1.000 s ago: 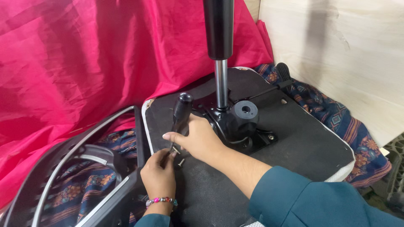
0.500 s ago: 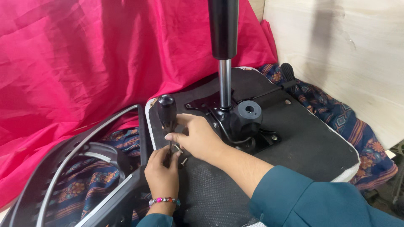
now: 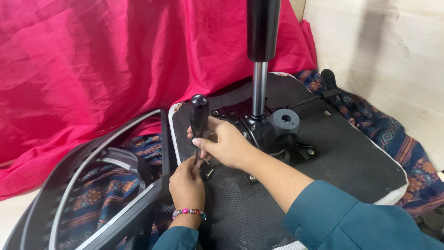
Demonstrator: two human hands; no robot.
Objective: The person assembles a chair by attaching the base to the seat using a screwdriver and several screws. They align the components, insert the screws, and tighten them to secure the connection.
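Observation:
An office chair seat [image 3: 351,153] lies upside down, its black underside facing up, with the gas-lift column [image 3: 260,69] standing up from the black mechanism plate [image 3: 277,134]. My right hand [image 3: 229,143] grips a black-handled screwdriver [image 3: 199,118] held upright near the seat's left edge. My left hand [image 3: 187,183], with a bead bracelet at the wrist, pinches the screwdriver's shaft low down, at the seat surface. A small bolt [image 3: 209,174] lies on the seat just right of that hand. The screwdriver's tip is hidden by my fingers.
The chair's black mesh backrest frame [image 3: 92,185] lies to the left, against the seat. A patterned cloth [image 3: 407,148] is under the parts. A pink cloth [image 3: 106,65] hangs behind, with a pale wooden panel [image 3: 388,51] at the right.
The screwdriver handle has shifted a little and stands more upright than a second ago. Both hands stay at the same spot on the seat's left side.

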